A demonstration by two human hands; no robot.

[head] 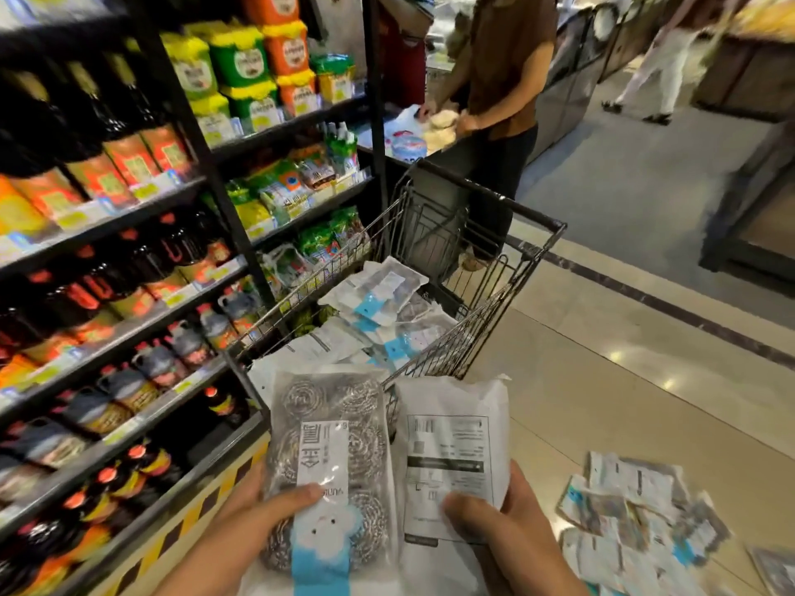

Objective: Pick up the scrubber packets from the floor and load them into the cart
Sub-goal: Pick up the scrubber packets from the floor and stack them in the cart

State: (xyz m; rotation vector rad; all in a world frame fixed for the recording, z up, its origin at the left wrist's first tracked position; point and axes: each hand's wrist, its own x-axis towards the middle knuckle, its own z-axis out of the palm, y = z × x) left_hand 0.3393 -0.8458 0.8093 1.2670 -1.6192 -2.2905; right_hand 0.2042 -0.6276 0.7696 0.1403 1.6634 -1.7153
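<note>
As the view looks forward and down an aisle, two scrubber packets are held up side by side at the near edge, just short of the cart.

Left hand (258,509): thumb curled over the front of the front-facing packet (331,458), fingers hidden behind it; it grips the packet's lower left part. This packet shows coiled steel scrubbers, a white label and a blue band at the bottom.

Right hand (507,522): thumb pressed on the lower face of the back-facing packet (451,458), fingers curled round its right edge. This packet shows a white back with printed text and a barcode. More white packaging shows behind and below both packets.

Cart (537,234): wire shopping cart, standing beyond the hands, its far end toward the middle of the scene. Packets in the cart (378,303) lie in a loose overlapping pile, white with blue bands, some face up.

Packets on the floor (632,518): a scattered heap at the near right, on pale glossy floor tiles, well apart from the cart; blurred.

Shelves (129,234): on the left, running near to far, stocked with dark bottles, orange and yellow packs, and green packets at the far end.

Person in a brown top (503,71): standing beyond the cart at a counter (400,144), hands on pale round items. Another person (654,58) in light trousers is at the far right.
</note>
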